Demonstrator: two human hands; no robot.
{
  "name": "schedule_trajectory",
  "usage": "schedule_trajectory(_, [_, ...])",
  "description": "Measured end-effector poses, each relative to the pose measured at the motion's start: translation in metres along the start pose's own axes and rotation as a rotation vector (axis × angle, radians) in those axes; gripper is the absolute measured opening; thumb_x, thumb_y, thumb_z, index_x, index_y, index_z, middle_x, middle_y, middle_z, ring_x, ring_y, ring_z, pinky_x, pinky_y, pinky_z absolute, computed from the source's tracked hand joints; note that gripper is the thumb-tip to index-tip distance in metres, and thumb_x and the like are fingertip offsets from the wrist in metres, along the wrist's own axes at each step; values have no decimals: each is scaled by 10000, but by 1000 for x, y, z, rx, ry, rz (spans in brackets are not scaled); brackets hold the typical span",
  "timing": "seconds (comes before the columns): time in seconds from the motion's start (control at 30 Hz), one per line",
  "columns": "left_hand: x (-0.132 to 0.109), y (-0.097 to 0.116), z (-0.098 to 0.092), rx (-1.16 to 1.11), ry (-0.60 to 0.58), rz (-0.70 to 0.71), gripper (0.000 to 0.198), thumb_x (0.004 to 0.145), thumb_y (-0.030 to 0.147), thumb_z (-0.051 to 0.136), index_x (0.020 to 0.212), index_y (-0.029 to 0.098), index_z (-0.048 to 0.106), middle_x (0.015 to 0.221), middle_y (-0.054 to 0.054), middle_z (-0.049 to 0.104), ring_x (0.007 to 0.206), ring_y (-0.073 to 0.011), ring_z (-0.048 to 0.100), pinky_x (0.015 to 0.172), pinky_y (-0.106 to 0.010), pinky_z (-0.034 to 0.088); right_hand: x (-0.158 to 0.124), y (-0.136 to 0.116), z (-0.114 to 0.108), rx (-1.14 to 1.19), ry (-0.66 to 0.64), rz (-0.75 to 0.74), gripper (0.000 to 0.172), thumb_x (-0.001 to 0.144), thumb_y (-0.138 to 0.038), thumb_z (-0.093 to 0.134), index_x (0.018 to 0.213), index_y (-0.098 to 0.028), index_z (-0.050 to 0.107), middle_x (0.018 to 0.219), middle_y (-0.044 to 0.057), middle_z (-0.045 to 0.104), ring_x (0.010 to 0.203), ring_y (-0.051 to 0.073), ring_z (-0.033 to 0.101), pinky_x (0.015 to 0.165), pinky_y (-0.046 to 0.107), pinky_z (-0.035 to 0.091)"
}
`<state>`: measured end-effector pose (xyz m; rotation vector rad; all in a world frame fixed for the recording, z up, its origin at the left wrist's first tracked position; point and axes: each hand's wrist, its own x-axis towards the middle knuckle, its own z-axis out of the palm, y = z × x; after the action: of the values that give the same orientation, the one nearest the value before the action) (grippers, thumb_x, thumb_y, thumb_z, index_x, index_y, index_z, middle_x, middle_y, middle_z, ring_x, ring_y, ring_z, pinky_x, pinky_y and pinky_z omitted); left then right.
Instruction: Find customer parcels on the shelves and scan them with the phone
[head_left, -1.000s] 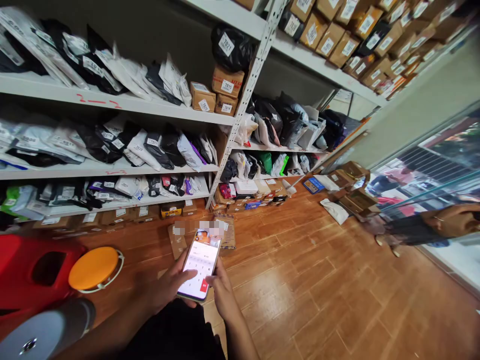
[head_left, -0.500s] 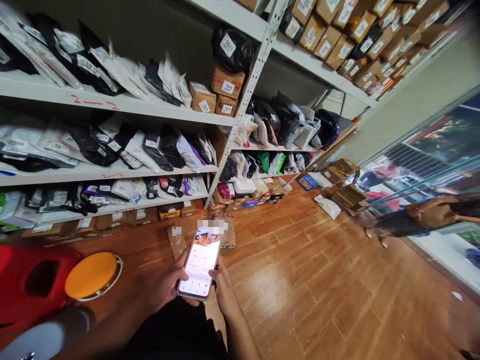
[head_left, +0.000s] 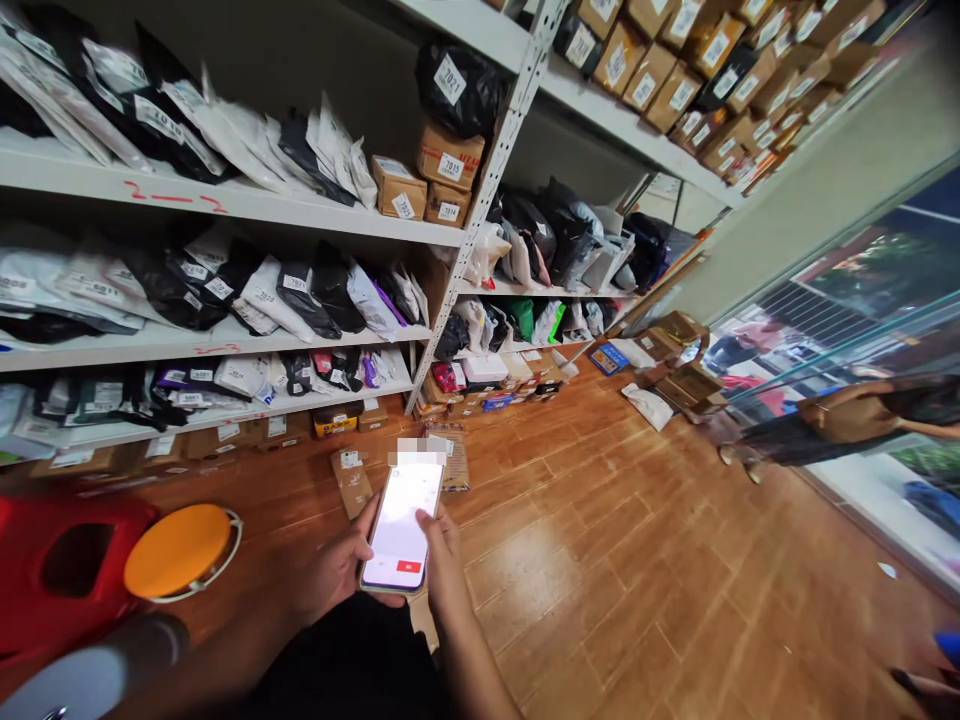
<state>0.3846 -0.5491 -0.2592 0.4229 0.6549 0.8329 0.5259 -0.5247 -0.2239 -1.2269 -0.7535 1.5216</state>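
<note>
A smartphone with a bright white screen and a red button near its bottom sits low in the middle of the view. My left hand grips its left edge from below. My right hand holds the right side, with the thumb resting on the screen's edge. Both hands are closed round the phone. Beyond it, on the wooden floor, lie a narrow cardboard box and a flat brown parcel.
White metal shelves packed with labelled parcel bags and cardboard boxes line the left and back. A red plastic stool and an orange round stool stand at lower left. A person walks past at the right by the glass front.
The phone's screen went from a keypad page to a mostly white page. My view shifted slightly right. The person at the right moved further along.
</note>
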Motion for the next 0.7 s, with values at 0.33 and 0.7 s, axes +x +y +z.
schedule_trajectory(0.33, [-1, -5, 4, -39, -44, 12, 1160, 673, 258, 524, 1392, 383, -379, 1491, -95, 428, 839, -254, 669, 664, -397, 584, -10, -9, -2, 12, -58, 16, 320, 620, -430, 620, 853, -211, 623, 825, 29, 753, 691, 211, 660, 662, 325, 518])
schedule_trajectory(0.7, [-1, -4, 14, 103, -4, -12, 1204, 627, 157, 557, 1462, 301, -297, 1322, -124, 593, 929, -325, 671, 690, -424, 588, -17, -17, -35, -29, -264, -14, 541, 564, -222, 597, 1099, -226, 677, 974, -15, 748, 914, 228, 634, 819, 321, 480])
